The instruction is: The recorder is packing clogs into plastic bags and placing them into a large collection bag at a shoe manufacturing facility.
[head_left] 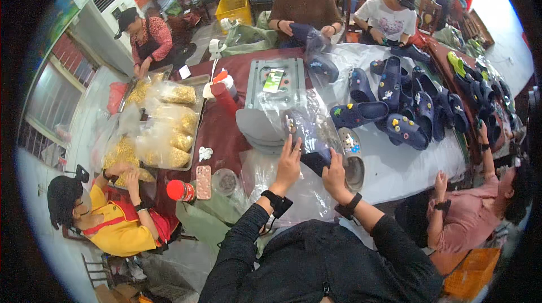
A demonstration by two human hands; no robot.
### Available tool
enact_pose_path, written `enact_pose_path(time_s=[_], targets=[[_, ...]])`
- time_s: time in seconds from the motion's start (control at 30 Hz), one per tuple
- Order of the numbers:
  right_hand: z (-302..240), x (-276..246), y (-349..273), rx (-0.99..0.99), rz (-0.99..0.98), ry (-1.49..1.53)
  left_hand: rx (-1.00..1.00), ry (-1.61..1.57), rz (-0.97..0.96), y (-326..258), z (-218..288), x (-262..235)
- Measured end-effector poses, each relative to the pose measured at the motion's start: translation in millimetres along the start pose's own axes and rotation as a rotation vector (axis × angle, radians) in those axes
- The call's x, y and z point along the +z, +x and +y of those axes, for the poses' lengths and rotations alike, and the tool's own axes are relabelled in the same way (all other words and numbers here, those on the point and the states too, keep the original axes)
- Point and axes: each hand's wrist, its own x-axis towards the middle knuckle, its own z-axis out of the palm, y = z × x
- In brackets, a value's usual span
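Observation:
A dark navy clog [305,131] lies inside a clear plastic bag [265,176] in front of me, its toe pointing away. My left hand [288,163] is at the clog's left side, fingers extended forward against the bag film; whether they pinch it is hard to see. Closed around the clog's near heel end is my right hand [334,176]. Just right of that hand lies a grey clog [353,159] with colourful charms. Beyond it, several navy clogs [398,97] with charms are heaped on white sheeting [406,162].
A grey-blue plastic stool [275,84] bears a phone, with rounded grey pieces [258,129] near it. Left are a red-lidded jar [180,190], a pink-cased phone [203,182] and metal trays [196,133] of yellow-filled bags. Several people work around the table [226,147].

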Motion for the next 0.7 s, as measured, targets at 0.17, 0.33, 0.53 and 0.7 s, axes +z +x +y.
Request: enact_pose_path(time_s=[0.17,0.33,0.53,0.7], targets=[[-10,20,12,-0.015,0.097,-0.026,0.021,-0.005,0.009,2,-2,-1],[-15,47,18,0.016,0.041,0.234,0.001,-0.116,-0.088,-5,10,-4],[-4,53,7,-0.096,-0.255,0.346,-0.290,-0.016,0.239,-16,-11,-1],[-6,71,10,-0.299,-0.285,0.298,-0.400,-0.444,0.193,-31,-43,-4]])
